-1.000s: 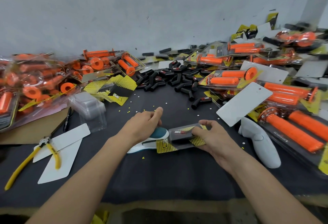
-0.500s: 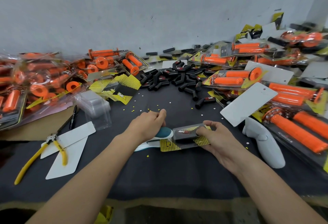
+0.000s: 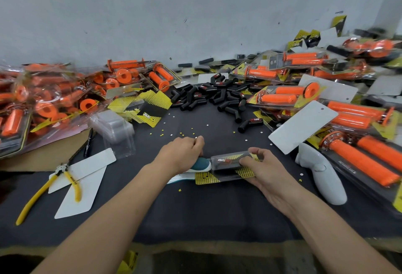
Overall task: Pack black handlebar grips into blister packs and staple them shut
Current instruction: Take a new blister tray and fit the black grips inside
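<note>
in the lower middle of the frame we see the blister pack (image 3: 217, 177) lying on the dark table (image 3: 195, 213), with a black grip (image 3: 226, 161) inside its clear bubble over a yellow card. the right hand (image 3: 265, 171) pinches the bubble between thumb and curled fingers. the left hand (image 3: 181, 154) curls its fingers over the teal-and-white stapler (image 3: 201, 163), whose nose meets the pack's left end. loose black grips (image 3: 213, 97) pile up at upper centre, orange packs (image 3: 359, 121) crowd both sides, and yellow pliers (image 3: 50, 191) lie at lower left.
</note>
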